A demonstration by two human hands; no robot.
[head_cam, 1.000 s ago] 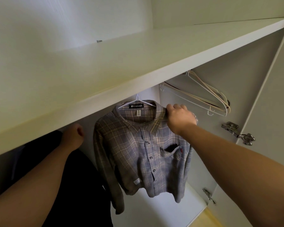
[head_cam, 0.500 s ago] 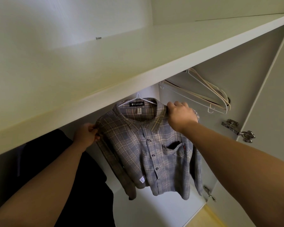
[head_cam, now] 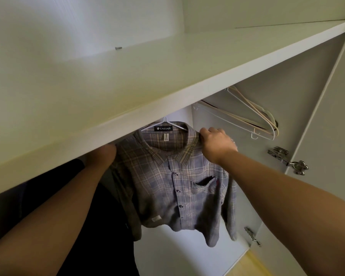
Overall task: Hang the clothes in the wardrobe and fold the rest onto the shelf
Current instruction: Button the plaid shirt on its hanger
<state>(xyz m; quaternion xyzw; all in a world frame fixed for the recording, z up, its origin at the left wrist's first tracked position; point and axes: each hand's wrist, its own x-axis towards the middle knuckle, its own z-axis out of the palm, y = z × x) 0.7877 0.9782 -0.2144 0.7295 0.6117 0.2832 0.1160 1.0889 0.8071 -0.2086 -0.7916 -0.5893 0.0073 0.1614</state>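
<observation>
As the wardrobe is seen from close in front, the upper part of the view is filled by its broad white shelf [head_cam: 167, 72], which runs from the near left to the far right. Under it, on the right, the side wall [head_cam: 287, 96] and the nearer open door [head_cam: 331, 136] are seen. On the left, below the shelf, a dark garment [head_cam: 48, 196] is hung, partly covered by the left forearm. Just to its right, in the middle of the hanging space, the plaid shirt [head_cam: 167, 186] is hung facing the viewer, buttoned down the front, with its sleeves drooping at both sides. The shirt's right-hand shoulder, beside the collar, is gripped by the right hand [head_cam: 217, 145], whose fingers are curled over the cloth. The left hand [head_cam: 107, 154] is raised to the shirt's other shoulder, just under the shelf's front edge. It is blurred and largely hidden there, so it cannot be told whether it is open or closed. A bunch of empty hangers [head_cam: 253, 118] is hung far to the right, against the side wall and apart from the shirt. An upper hinge [head_cam: 287, 161] and a lower hinge [head_cam: 252, 236] are fixed where door and wall meet. The shirt is carried on a white hanger [head_cam: 164, 121], whose hook is hidden behind the shelf edge. A black label [head_cam: 163, 128] reading CAESAR is sewn inside the collar. A small metal pin [head_cam: 118, 48] is seen on the back wall above the shelf.
</observation>
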